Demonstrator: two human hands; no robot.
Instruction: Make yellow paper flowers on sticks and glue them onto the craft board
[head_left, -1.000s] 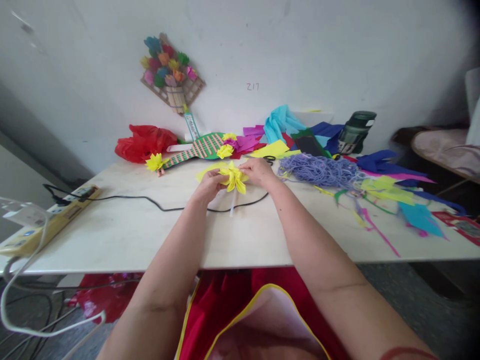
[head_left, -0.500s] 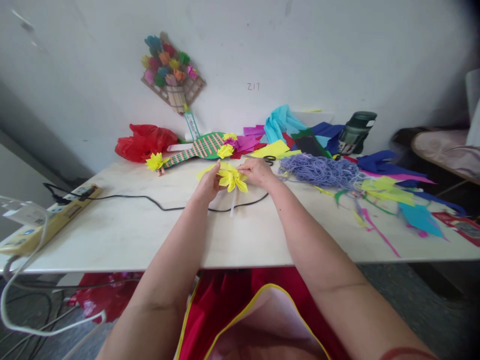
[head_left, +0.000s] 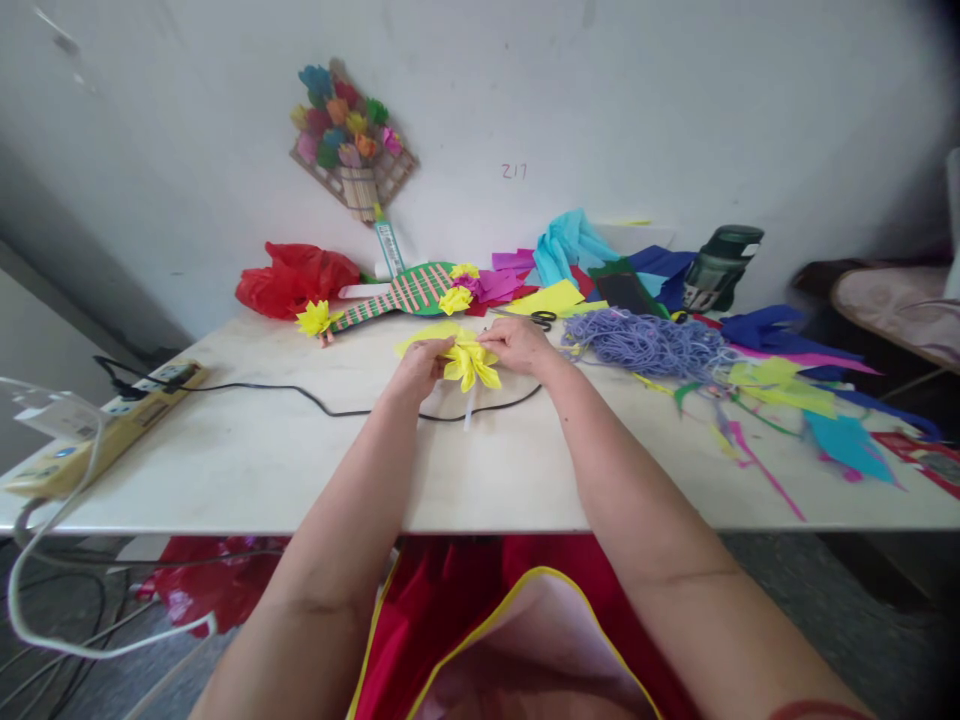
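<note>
Yellow paper flower point(head_left: 472, 370) is being held just in front of the middle of the counter's point(head_left: 495, 480) far half, between the left grip point(head_left: 422, 370) and the right grip point(head_left: 520, 345). Its petals are being fanned toward the near edge. A thin whitish stick point(head_left: 469, 411) is showing below them; whether it is being joined to the flower cannot be told.

Handling, as judged: very light, soft, limp; likely to be creased or torn if pressed hard, with little slipping expected. The surest hold is probably being offered by the bunched upper part, where layers seem to be gathered; loose petal tips are better being left alone.

Grips: both nearly closed, no wide gap being shown. By the left, the flower's left side is being pinched between thumb and fingers; by the right, its upper right edge is being pinched at the fingertips. Exact contact is being hidden by petals and blur.

Around: a pale yellow sheet point(head_left: 409, 340) is being partly covered by the left grip. Scissors point(head_left: 534, 318) are lying just beyond the right one.
</note>
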